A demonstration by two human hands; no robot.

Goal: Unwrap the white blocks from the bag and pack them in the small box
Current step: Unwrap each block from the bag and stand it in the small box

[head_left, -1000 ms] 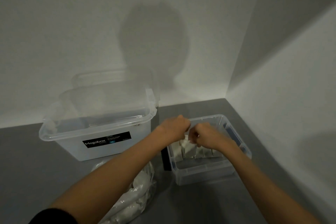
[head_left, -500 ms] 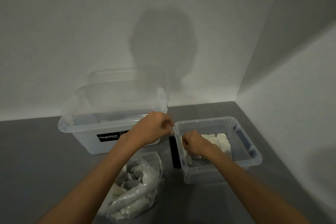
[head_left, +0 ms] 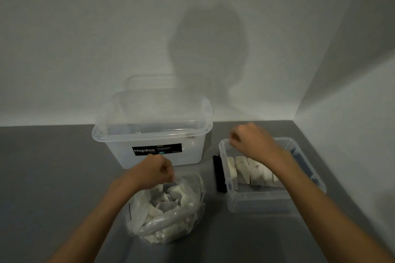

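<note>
On the grey table (head_left: 42, 177) stands the large Megabox box (head_left: 188, 156). To its right, the small box (head_left: 256, 200) holds a row of white blocks (head_left: 241, 168). The bag (head_left: 188, 209) lies in front of the large box. The left hand (head_left: 154, 172) pinches the bag's rim with curled fingers. The right hand (head_left: 252, 143) is curled above the small box, but it is blurred and I cannot tell if it holds something.

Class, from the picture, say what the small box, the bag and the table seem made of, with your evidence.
The small box: clear rigid plastic, seemingly; blocks show through its walls. The bag: thin glossy plastic film; it crumples and glints. The table: smooth matt grey; laminate or metal, cannot tell.
</note>
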